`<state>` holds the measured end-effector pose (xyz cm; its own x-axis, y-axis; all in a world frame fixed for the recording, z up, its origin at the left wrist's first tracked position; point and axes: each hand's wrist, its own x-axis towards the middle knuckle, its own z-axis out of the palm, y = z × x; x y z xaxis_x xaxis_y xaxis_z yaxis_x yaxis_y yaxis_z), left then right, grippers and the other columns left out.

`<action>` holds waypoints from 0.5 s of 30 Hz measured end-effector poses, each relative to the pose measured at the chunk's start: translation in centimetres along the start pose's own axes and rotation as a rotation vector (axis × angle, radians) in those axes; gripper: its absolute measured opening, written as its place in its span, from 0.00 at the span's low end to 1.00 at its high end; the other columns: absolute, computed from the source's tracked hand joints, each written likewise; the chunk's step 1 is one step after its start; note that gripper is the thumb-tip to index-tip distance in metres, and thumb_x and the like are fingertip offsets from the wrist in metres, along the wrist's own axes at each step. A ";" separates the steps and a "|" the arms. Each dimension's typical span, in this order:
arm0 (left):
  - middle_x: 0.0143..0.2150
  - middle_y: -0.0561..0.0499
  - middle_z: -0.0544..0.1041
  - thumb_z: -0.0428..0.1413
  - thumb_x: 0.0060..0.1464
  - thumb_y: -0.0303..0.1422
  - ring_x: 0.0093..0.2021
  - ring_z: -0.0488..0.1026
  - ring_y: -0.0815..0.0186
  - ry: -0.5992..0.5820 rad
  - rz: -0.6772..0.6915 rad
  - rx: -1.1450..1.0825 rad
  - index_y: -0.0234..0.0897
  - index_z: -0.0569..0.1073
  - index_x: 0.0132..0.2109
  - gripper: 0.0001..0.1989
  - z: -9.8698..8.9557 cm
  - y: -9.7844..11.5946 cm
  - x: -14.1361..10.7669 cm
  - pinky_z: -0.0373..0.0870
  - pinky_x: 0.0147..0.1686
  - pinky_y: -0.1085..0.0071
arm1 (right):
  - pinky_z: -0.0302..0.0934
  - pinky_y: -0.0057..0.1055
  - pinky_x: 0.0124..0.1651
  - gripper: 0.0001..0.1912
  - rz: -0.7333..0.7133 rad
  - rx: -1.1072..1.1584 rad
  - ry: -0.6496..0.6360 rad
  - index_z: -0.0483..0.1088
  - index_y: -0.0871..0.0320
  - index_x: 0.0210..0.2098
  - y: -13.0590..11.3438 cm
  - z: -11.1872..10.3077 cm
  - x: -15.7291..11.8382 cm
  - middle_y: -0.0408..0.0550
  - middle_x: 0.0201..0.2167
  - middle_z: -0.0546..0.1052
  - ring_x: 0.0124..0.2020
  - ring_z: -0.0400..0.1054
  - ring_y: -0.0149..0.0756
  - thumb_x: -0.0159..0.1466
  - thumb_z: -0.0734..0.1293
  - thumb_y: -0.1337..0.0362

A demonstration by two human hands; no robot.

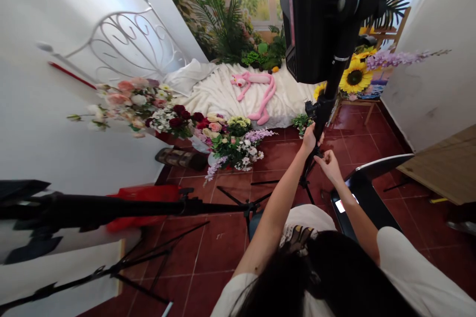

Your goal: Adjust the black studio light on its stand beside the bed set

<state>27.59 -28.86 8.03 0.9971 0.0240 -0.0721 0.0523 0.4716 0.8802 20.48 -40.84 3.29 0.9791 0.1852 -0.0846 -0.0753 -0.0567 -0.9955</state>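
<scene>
A black light stand (336, 72) rises in front of me, with a bulky black studio light (316, 25) at its top. My left hand (309, 139) is wrapped round the stand's pole, just under a clamp knob (314, 109). Slightly lower and to the right, my right hand (329, 162) has thumb and finger pinched at a lower fitting of the same stand, probably its knob; the fingers cover most of it. Behind my right forearm is a black chair (368, 203) with a small white-and-red item on its seat.
A second black tripod stand (148, 205) reaches in from the left, its legs spread over red tiles. Flower bunches (230, 143) stand before a bed with a white cover (208, 91) and a pink plush toy (260, 79). Sunflowers (355, 77) and a wooden panel (446, 163) are on the right.
</scene>
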 end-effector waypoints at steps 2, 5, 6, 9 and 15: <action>0.09 0.54 0.58 0.38 0.69 0.50 0.10 0.53 0.73 -0.008 0.003 0.006 0.38 0.63 0.21 0.31 0.0 0.0 0.0 0.49 0.14 0.74 | 0.47 0.26 0.27 0.27 -0.152 -0.190 0.057 0.52 0.51 0.27 -0.3 -0.4 -0.1 0.31 0.19 0.55 0.23 0.48 0.27 0.52 0.75 0.48; 0.09 0.55 0.58 0.38 0.68 0.52 0.10 0.53 0.72 -0.008 0.004 0.001 0.39 0.64 0.22 0.32 0.0 0.0 0.0 0.49 0.14 0.73 | 0.47 0.28 0.29 0.26 -0.258 -0.392 0.079 0.48 0.51 0.24 -1.1 -0.3 -0.1 0.33 0.19 0.55 0.24 0.48 0.27 0.56 0.70 0.48; 0.09 0.55 0.57 0.38 0.68 0.52 0.10 0.53 0.72 -0.008 0.008 0.001 0.39 0.64 0.22 0.32 -0.1 -0.1 0.1 0.49 0.14 0.73 | 0.46 0.28 0.29 0.26 -0.272 -0.447 0.091 0.47 0.51 0.24 -1.3 -0.2 0.0 0.34 0.18 0.55 0.24 0.47 0.28 0.57 0.69 0.48; 0.10 0.54 0.58 0.37 0.68 0.52 0.11 0.55 0.72 -0.028 0.028 0.021 0.39 0.64 0.22 0.32 -0.3 -0.4 0.3 0.51 0.15 0.72 | 0.44 0.29 0.29 0.27 -0.263 -0.608 0.127 0.45 0.52 0.22 -2.0 0.2 0.3 0.36 0.17 0.55 0.24 0.45 0.28 0.58 0.67 0.46; 0.09 0.54 0.57 0.35 0.68 0.52 0.11 0.55 0.73 -0.028 0.035 0.064 0.41 0.60 0.20 0.32 -0.5 -0.9 0.6 0.50 0.15 0.73 | 0.41 0.31 0.28 0.28 -0.184 -0.855 0.114 0.49 0.53 0.19 -2.4 0.3 1.0 0.41 0.17 0.60 0.22 0.47 0.30 0.61 0.65 0.44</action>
<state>28.07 -28.83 6.97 0.9995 0.0144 -0.0282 0.0197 0.4134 0.9103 21.59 -40.20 5.58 0.9781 0.1673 0.1236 0.2078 -0.7586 -0.6176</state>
